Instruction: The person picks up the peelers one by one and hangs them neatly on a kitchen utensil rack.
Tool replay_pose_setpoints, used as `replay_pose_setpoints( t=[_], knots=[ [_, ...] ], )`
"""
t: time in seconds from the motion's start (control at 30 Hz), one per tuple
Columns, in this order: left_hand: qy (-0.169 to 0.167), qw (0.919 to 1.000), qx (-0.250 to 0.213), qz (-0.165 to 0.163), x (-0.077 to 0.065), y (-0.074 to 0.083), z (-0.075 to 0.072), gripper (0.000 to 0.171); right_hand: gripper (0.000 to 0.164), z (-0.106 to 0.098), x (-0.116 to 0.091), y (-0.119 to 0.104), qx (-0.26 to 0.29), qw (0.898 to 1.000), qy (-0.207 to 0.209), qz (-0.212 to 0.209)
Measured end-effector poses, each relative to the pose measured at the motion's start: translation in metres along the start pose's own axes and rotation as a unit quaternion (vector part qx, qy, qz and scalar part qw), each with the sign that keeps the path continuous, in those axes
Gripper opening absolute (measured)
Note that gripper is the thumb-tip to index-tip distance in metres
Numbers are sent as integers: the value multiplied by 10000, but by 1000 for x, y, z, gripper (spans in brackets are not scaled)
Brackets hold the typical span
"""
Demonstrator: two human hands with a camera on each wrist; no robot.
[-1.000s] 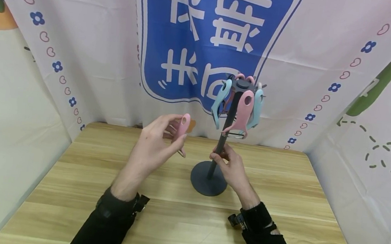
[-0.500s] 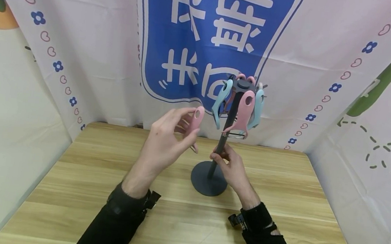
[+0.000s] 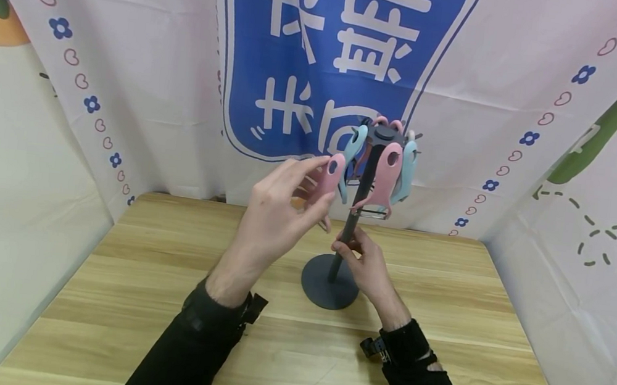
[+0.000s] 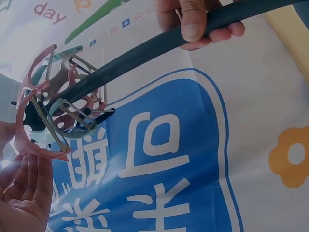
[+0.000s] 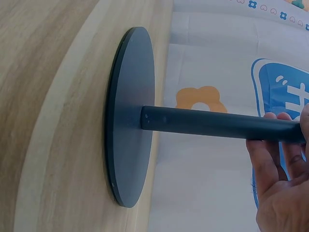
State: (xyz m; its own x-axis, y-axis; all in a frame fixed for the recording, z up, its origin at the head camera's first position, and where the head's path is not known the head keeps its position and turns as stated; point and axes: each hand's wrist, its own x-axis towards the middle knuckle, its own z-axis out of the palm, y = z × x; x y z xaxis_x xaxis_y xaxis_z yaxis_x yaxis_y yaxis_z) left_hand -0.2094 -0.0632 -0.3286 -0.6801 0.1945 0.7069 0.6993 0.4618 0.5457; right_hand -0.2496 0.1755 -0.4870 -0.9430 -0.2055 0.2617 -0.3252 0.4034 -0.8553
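My left hand [image 3: 276, 208] pinches a pink Y-shaped peeler [image 3: 329, 177] between thumb and fingers, close to the left side of a dark rack's head [image 3: 385, 134]. In the left wrist view, the metal blade of the held peeler [image 4: 19, 130] faces the camera. Around the rack hang several peelers, among them a pink peeler [image 3: 385, 174] in front and a light blue peeler [image 3: 406, 176] to its right. Low on the dark pole [image 3: 363, 188], my right hand [image 3: 370, 268] grips it. Whether the held peeler touches a hook cannot be told.
The rack's round dark base [image 3: 326, 293] stands flat on the wooden table [image 3: 408, 375]. Behind the table hangs a white cloth [image 3: 153, 72] with a blue printed panel. Pale cloths [image 3: 588, 244] also close off both sides.
My left hand has carried the pink peeler to the right and upward, from apart to right beside the light blue peeler on the rack. The right hand and the rack have stayed still.
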Motion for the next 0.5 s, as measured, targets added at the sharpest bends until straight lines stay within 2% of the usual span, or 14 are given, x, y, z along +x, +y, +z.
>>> replay_pose_setpoints(
  t=[0.5],
  knots=[
    [198, 9991, 102, 372, 19, 17, 7, 52, 19, 1, 0, 1, 94, 9999, -38, 12]
  ],
)
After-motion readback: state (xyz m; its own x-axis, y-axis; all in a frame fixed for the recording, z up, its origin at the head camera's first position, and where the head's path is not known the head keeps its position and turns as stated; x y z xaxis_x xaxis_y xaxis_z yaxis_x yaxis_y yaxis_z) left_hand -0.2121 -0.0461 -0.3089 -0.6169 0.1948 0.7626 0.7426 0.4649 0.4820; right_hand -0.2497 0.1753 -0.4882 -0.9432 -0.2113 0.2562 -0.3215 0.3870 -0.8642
